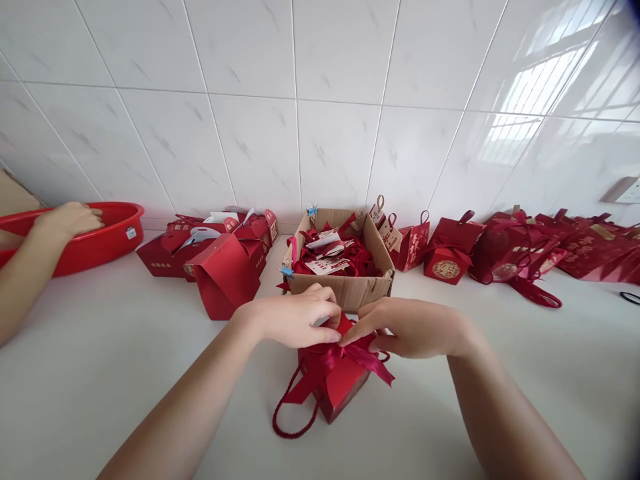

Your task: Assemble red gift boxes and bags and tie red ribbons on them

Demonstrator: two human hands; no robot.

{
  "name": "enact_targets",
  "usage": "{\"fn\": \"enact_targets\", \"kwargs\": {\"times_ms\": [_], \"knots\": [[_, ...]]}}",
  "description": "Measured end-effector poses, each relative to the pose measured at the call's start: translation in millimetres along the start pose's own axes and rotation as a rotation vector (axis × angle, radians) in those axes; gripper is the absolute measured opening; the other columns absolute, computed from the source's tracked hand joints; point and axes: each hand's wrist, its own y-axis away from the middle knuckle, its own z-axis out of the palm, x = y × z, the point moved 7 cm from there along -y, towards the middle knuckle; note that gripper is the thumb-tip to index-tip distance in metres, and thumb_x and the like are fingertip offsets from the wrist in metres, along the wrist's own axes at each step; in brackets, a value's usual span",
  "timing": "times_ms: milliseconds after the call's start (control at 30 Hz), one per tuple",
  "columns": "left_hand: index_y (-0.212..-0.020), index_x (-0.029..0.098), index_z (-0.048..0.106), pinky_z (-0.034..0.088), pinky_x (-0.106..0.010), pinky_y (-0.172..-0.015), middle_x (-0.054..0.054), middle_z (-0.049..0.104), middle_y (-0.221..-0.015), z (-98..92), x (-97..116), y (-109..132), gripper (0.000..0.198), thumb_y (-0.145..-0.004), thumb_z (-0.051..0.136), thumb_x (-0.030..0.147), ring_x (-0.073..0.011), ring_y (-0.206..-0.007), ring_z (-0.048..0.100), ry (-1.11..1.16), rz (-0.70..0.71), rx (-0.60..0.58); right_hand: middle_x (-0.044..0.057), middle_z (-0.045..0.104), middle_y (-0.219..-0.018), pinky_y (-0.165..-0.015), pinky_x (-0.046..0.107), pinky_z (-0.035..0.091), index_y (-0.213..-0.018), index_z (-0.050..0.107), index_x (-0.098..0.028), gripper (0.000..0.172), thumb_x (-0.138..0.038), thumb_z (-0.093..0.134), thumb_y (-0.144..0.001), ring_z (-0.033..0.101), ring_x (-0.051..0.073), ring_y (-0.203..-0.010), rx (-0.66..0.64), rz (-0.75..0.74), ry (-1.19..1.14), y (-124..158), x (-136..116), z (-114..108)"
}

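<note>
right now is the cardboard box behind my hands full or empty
Partly full: the open cardboard box holds a heap of red ribbons and printed tags, piled to about its rim.

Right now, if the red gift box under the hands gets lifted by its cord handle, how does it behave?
Probably light: the red gift box looks like thin folded card. The cord handle lies limp, so the box would likely swing. The ribbon bow looks slippery and floppy.
</note>
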Motion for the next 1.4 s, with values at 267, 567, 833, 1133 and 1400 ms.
{"fn": "enact_targets", "kwargs": {"times_ms": [267,567,833,1133,1400], "knots": [[-0.092,0.024,0.061,0.035,-0.037,-0.106,-0.004,0.041,-0.144,12.9,-10,-1,0.016,-0.088,0.056,0.040,-0.0246,-0.137,0.033,0.316,0.179,0.165,0.002,0.070,-0.100,-0.067,0.026,0.044,-0.109,0.071,-0.029,0.042,-0.006,0.050,-0.081,0.063,0.017,-0.083,0.055,0.020,-0.029,1,0,-8],[-0.077,0.021,0.044,0.035,-0.036,-0.104,-0.006,0.050,-0.131,36.5,-13,-2,0.023,-0.092,0.047,0.038,-0.0225,-0.130,0.040,0.623,0.204,0.319,0.003,0.063,-0.093,-0.065,0.025,0.041,-0.116,0.069,-0.032,0.052,-0.001,0.043,-0.083,0.057,0.014,-0.076,0.016,0.039,0.016,-1,-1,-2],[-0.075,0.022,0.036,0.038,-0.034,-0.099,-0.007,0.047,-0.135,37.0,-19,2,0.026,-0.086,0.058,0.030,-0.0215,-0.120,0.048,0.657,0.189,0.381,0.002,0.062,-0.087,-0.064,0.024,0.040,-0.121,0.065,-0.033,0.056,-0.001,0.038,-0.084,0.056,0.014,-0.074,-0.038,0.031,-0.007,0,0,3],[-0.081,0.023,0.036,0.038,-0.036,-0.100,-0.008,0.049,-0.132,39.8,-22,3,0.029,-0.083,0.064,0.029,-0.0216,-0.123,0.047,0.699,0.236,0.428,0.003,0.064,-0.084,-0.060,0.025,0.038,-0.087,0.065,-0.019,0.021,-0.012,0.046,-0.086,0.055,0.014,-0.072,0.061,0.097,0.059,-4,-1,-2],[-0.083,0.022,0.039,0.039,-0.036,-0.098,-0.007,0.049,-0.130,42.7,-22,1,0.033,-0.078,0.070,0.029,-0.0228,-0.119,0.048,0.776,0.254,0.369,0.002,0.061,-0.082,-0.059,0.025,0.038,-0.084,0.060,-0.019,0.017,-0.025,0.046,-0.092,0.052,0.013,-0.071,0.164,0.117,0.020,-12,0,-11]]}}
